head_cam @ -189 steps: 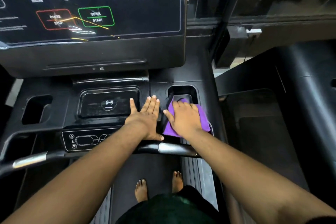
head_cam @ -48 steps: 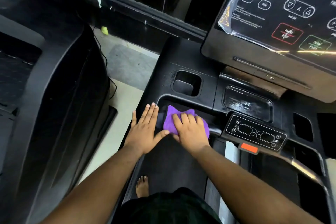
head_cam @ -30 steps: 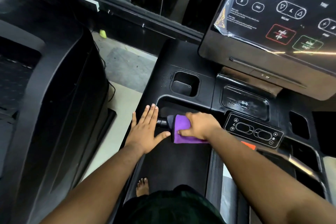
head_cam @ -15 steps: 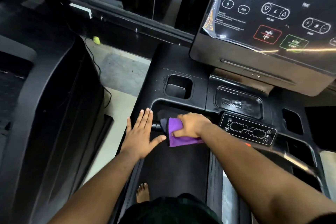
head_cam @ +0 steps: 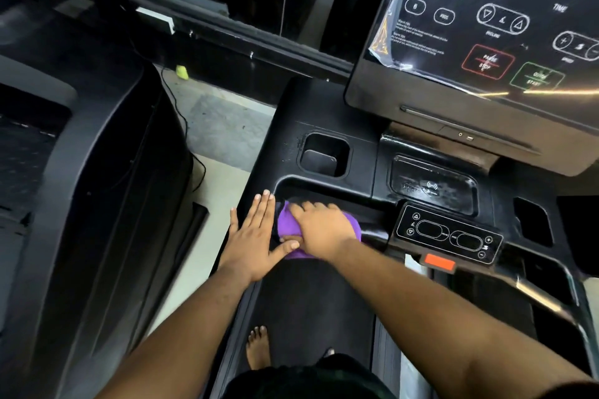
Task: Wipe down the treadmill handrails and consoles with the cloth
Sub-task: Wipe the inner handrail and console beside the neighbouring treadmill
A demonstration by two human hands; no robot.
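A purple cloth (head_cam: 287, 223) is draped over the left end of the black front handrail (head_cam: 372, 232) of the treadmill. My right hand (head_cam: 322, 230) lies on top of it and grips the cloth round the bar, covering most of it. Just to its left, my left hand (head_cam: 254, 236) rests flat with straight fingers on the treadmill's left side rail, its thumb touching the cloth's edge. The big console screen (head_cam: 486, 26) stands at the upper right. A small button panel (head_cam: 450, 236) sits right of the cloth.
Behind the bar are a cup holder (head_cam: 324, 155) and a charging pad (head_cam: 432, 186). An orange tab (head_cam: 439, 263) hangs under the button panel. Another black treadmill (head_cam: 97, 172) stands at the left, with a cable (head_cam: 191, 146) on the floor between. My bare foot (head_cam: 257, 347) is on the belt.
My right hand has slid the cloth left along the front bar until it meets my left thumb. The left hand has stayed flat on the side rail.
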